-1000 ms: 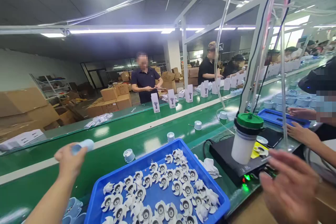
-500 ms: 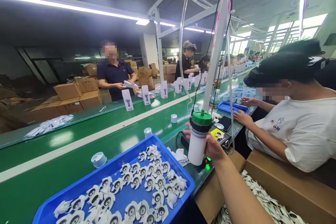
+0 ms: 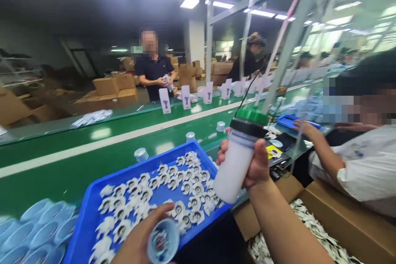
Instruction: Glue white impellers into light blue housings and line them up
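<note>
Your right hand [image 3: 252, 165] is closed around a white bottle [image 3: 232, 165] with a black collar and a green cap, holding it tilted in the air just beyond the far right corner of the blue tray [image 3: 93, 206]. A thin tube runs up from the cap toward the overhead frame. Your left hand [image 3: 140, 239] is at the near edge of the tray, fingers wrapped around a small pale blue cup [image 3: 163, 241] whose open mouth faces you; something sits inside it, too blurred to make out.

The tray is full of small white fan-shaped parts [image 3: 161, 192]. To its left, near you, lies a stack of more pale blue cups [image 3: 37, 231]. Beyond the tray runs the green belt [image 3: 93, 148], with a few single cups standing on it. On your right a seated person reaches a hand [image 3: 305, 128] toward a smaller blue tray [image 3: 289, 120]. A cardboard box [image 3: 343, 222] stands near right.
</note>
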The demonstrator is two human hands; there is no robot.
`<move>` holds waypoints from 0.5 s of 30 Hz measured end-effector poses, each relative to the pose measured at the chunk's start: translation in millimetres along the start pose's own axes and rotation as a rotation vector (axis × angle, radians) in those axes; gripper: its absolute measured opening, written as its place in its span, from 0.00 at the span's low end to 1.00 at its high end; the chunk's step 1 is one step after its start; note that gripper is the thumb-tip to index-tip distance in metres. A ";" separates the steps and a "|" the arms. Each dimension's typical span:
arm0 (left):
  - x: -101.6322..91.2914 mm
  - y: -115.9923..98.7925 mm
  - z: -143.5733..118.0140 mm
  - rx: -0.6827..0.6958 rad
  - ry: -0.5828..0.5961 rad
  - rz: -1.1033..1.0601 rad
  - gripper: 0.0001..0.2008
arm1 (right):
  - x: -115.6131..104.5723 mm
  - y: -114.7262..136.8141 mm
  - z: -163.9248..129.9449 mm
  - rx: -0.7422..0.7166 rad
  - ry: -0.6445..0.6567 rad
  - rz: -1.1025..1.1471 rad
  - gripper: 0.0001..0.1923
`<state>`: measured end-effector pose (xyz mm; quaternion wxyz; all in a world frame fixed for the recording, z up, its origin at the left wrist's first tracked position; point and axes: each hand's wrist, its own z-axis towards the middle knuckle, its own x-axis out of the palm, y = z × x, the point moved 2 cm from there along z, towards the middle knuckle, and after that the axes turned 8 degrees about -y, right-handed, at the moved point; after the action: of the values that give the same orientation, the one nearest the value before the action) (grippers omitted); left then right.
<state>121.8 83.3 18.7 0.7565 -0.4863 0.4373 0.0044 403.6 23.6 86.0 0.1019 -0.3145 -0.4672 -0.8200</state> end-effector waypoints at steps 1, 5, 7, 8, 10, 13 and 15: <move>4.6 -12.6 1.4 0.033 0.028 0.006 0.40 | 15.5 -1.6 -1.9 0.022 0.014 0.042 0.32; 16.4 -59.9 18.9 0.224 0.021 -0.031 0.27 | 66.5 -3.6 -6.0 0.057 0.007 0.087 0.33; 17.7 -70.7 25.4 0.268 -0.038 -0.082 0.24 | 79.5 -3.0 -5.7 0.051 -0.039 0.039 0.35; 17.9 -72.8 26.3 0.279 -0.060 -0.099 0.23 | 82.6 -2.7 -5.4 0.044 -0.068 0.017 0.36; 18.3 -73.0 24.8 0.282 -0.082 -0.113 0.24 | 83.8 -2.0 -5.3 0.027 -0.112 -0.019 0.36; 18.5 -70.0 20.9 0.284 -0.105 -0.118 0.24 | 79.7 -1.0 -6.3 -0.004 -0.091 -0.067 0.33; 18.4 -69.0 20.7 0.291 -0.116 -0.107 0.24 | 76.9 -0.3 -7.7 -0.025 -0.065 -0.083 0.34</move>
<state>176.6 54.5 59.9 0.8422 -0.3930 0.3622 -0.0715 340.1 27.1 129.9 0.0485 -0.3225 -0.4728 -0.8186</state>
